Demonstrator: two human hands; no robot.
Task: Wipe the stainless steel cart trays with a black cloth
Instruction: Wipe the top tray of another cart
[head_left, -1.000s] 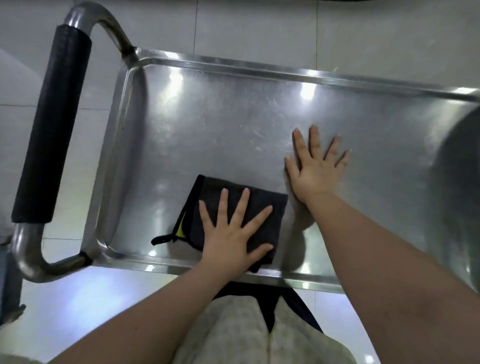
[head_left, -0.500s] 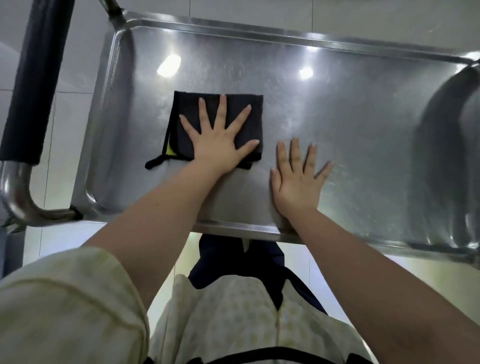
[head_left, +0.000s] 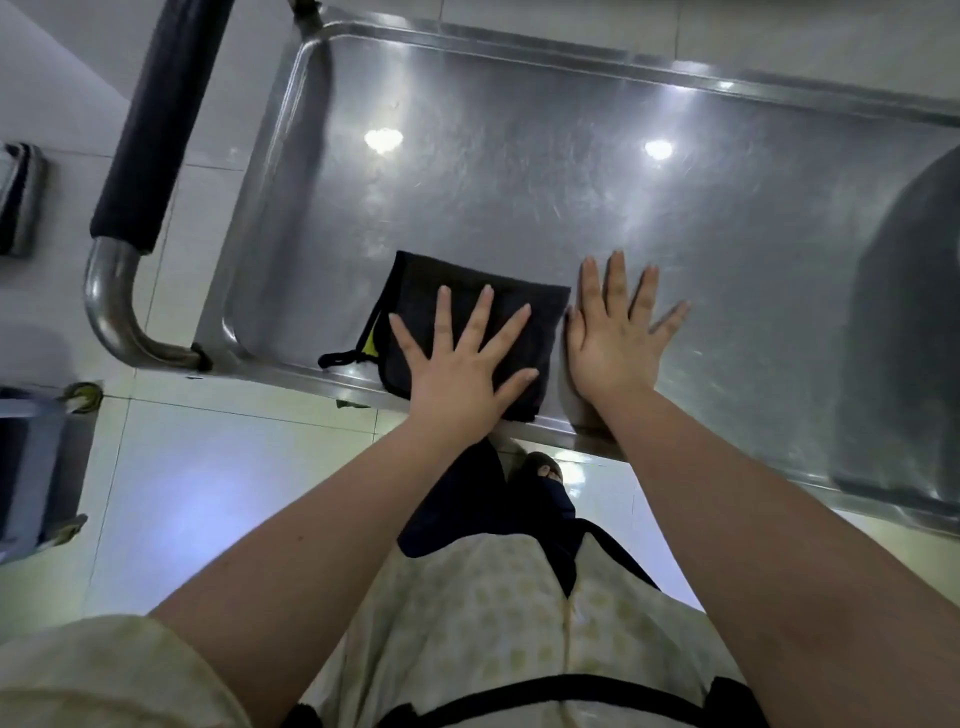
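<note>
Grip spread flat, left hand (head_left: 457, 379) presses black cloth (head_left: 426, 283); right hand (head_left: 608, 343) likewise presses tray (head_left: 519, 171).

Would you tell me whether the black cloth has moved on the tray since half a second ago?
Yes. The black cloth under the left hand has slid back toward the tray's near rim, which it now reaches.

You have nothing to read here: no text, brand, number or sign is legible on anything in view. The yellow tag (head_left: 371, 344) at 9 o'clock on the cloth (head_left: 415, 288) is too small for you to make out any print.
</note>
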